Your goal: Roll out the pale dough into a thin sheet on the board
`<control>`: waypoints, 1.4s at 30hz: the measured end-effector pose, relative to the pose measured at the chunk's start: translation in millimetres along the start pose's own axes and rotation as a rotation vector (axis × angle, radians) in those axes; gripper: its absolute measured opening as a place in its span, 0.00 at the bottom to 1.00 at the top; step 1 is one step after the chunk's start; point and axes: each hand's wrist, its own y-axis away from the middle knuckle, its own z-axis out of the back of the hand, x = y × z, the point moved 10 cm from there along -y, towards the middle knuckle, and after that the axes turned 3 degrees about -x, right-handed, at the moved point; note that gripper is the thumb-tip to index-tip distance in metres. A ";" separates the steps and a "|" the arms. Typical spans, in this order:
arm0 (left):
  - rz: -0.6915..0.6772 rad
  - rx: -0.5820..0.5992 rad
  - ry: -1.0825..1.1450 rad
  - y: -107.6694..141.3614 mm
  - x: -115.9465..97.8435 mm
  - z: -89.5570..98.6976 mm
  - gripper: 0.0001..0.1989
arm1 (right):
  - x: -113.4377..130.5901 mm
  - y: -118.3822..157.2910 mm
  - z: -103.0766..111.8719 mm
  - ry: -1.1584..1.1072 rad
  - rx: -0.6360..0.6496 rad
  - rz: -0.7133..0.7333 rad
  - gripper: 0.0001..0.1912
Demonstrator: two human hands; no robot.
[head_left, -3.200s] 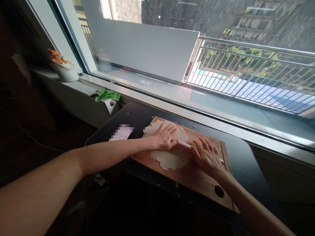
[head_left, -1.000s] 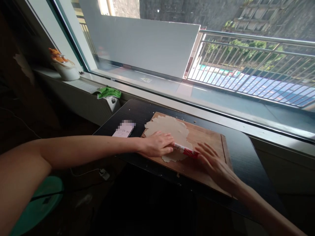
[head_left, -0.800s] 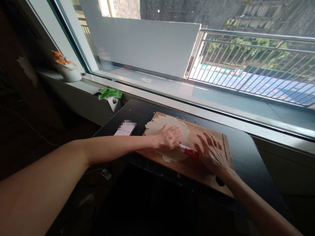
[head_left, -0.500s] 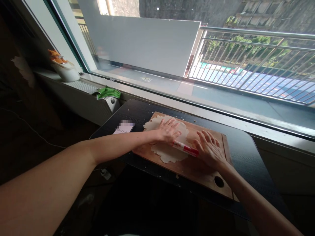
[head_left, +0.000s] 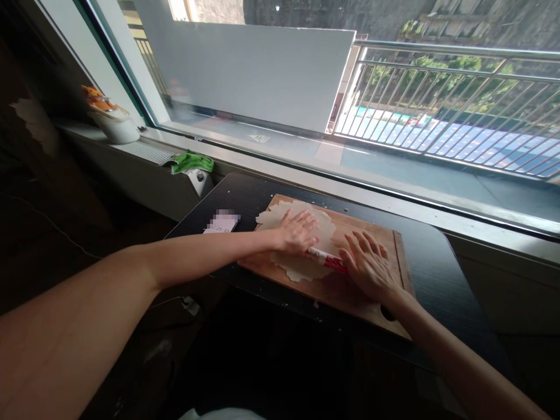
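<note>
A thin, ragged-edged sheet of pale dough [head_left: 301,272] lies on a wooden cutting board [head_left: 394,245]. Across it rests a narrow red and white cylinder [head_left: 331,261], used like a rolling pin under both palms. My left hand [head_left: 299,232] is flat on its left end, fingers stretched forward over the dough. On the right end presses my right hand [head_left: 370,265], fingers extended and spread above the bare wood. Both ends of the cylinder are hidden beneath the hands. My right wrist partly covers the board's round hole [head_left: 387,313].
The board sits on a black table [head_left: 437,280] with scattered crumbs. A phone [head_left: 222,223] lies left of the board. Beyond the table's far edge runs a window; a green cloth [head_left: 192,162] and a white pot [head_left: 116,126] are on the radiator at left.
The view has shifted slightly. My right hand and wrist have come a little nearer me, covering more of the hole. Both palms stay on the cylinder.
</note>
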 end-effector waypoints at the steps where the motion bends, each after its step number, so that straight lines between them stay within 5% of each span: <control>1: -0.020 0.001 0.003 9.7 -4.6 -2.1 0.29 | 6.0 9.1 1.6 -0.008 -0.011 0.036 0.28; 6: -0.182 -0.006 0.027 65.7 -37.2 -8.6 0.30 | 34.6 61.8 12.4 -0.043 -0.095 0.218 0.27; 13: 0.053 -0.051 -0.066 2.6 3.8 5.9 0.30 | 7.7 -7.9 3.1 0.017 -0.067 0.001 0.26; 21: -0.160 -0.001 0.016 63.0 -39.6 -5.9 0.30 | 36.6 57.6 7.2 -0.067 -0.084 0.153 0.27; 28: 0.141 0.017 -0.057 14.9 1.9 13.8 0.30 | 30.0 1.2 0.7 -0.043 -0.099 0.048 0.27; 35: -0.120 -0.035 0.018 62.5 -47.7 -4.5 0.29 | 32.6 66.4 9.4 -0.087 -0.094 0.251 0.32; 42: 0.065 -0.013 -0.080 12.2 -2.8 12.2 0.28 | 14.2 3.8 -6.8 -0.053 0.024 0.055 0.30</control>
